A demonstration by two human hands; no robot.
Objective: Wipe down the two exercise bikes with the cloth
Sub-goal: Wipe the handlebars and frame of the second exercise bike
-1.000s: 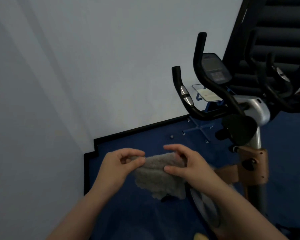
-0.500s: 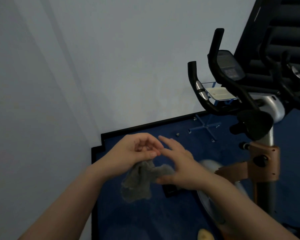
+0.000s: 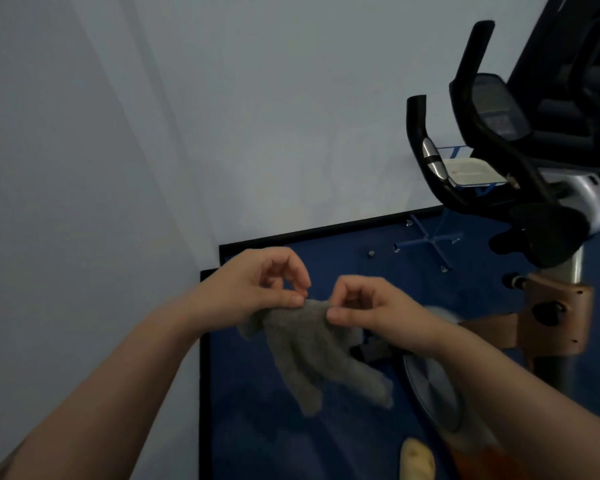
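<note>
Cloth [image 3: 321,351] hangs pinched by both hands, beside bike [image 3: 520,188].

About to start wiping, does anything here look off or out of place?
Nothing stands out. Both hands, left hand and right hand, pinch the grey cloth in the air beside the exercise bike, not yet touching it.

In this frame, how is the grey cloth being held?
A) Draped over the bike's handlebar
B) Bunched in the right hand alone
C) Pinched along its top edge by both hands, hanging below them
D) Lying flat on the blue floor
C: the left hand and right hand each pinch the top edge of the cloth, which hangs down in front of the blue floor, clear of the bike's handlebar.
</note>
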